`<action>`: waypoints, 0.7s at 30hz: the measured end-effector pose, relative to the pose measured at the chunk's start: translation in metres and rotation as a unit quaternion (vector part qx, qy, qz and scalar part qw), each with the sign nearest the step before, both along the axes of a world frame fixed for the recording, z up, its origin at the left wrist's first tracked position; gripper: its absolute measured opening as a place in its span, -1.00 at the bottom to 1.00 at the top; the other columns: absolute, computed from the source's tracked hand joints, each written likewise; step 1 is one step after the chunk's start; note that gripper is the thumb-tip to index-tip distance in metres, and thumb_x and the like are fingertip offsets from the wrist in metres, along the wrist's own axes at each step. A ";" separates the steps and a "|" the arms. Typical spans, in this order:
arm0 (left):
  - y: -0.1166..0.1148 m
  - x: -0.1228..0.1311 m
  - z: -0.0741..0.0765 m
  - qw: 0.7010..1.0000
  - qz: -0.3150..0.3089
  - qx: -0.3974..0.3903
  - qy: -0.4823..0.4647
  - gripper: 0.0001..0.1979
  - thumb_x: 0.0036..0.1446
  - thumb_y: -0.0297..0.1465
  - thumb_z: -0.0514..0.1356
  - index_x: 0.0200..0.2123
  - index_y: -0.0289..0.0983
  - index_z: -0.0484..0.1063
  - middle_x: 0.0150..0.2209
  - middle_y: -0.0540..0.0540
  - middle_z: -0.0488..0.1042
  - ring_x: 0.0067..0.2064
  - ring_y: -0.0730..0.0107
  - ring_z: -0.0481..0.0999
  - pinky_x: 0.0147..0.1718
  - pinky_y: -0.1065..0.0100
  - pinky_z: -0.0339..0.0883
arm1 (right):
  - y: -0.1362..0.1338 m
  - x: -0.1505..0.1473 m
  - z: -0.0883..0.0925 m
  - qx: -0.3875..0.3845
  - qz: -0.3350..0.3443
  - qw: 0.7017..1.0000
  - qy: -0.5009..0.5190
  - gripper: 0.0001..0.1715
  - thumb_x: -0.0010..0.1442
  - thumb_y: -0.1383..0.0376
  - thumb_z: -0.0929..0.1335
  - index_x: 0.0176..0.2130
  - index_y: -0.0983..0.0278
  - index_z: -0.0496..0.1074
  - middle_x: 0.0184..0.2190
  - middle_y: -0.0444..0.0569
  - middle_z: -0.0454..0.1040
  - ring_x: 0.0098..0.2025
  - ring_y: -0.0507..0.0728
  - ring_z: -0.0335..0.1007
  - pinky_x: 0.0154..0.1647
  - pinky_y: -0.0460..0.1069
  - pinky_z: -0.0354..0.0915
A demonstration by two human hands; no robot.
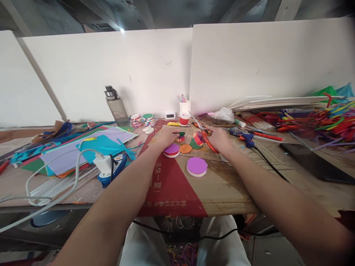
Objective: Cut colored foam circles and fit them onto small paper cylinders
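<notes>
Orange-handled scissors (210, 142) are in my right hand (218, 139), their blades pointing up and away to the left. Beside that hand, a red-sided round piece (198, 138) stands tilted on its edge. My left hand (166, 137) has its fingertips and thumb around a small green-topped round piece (181, 134). Just below this hand lies a purple-topped disc with a red band (171, 150). An orange disc (185, 149) lies between the hands, near a flat green piece (195, 145). Closer to me is a purple-topped disc with a white side (196, 166).
A cardboard sheet (177, 195) covers the table's middle. Coloured sheets (65, 159), a power strip (119, 166) and a bottle (117, 109) are leftward. A red-and-white cup (184, 119) stands behind. Rightward are a blue glue gun (246, 139), a dark phone-like slab (316, 162) and coloured strips (310, 120).
</notes>
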State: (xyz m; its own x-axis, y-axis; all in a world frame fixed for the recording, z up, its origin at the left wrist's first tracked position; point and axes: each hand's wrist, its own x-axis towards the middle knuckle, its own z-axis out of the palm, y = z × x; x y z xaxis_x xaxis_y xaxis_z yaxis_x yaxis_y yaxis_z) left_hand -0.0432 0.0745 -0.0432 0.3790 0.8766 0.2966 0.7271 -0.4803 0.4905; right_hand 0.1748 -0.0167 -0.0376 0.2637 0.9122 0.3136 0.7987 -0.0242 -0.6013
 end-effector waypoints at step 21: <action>-0.055 0.029 0.034 0.972 -0.112 -0.104 -0.179 -0.71 0.20 -0.18 0.19 -0.19 -0.23 0.60 -0.15 -0.10 0.59 -0.16 0.28 0.55 -0.16 0.33 0.42 | 0.001 0.000 -0.004 0.065 0.011 0.996 0.067 -0.57 0.12 0.25 0.41 -0.02 0.31 0.57 -0.19 0.08 0.65 -0.21 0.16 0.55 -0.19 -0.04 0.35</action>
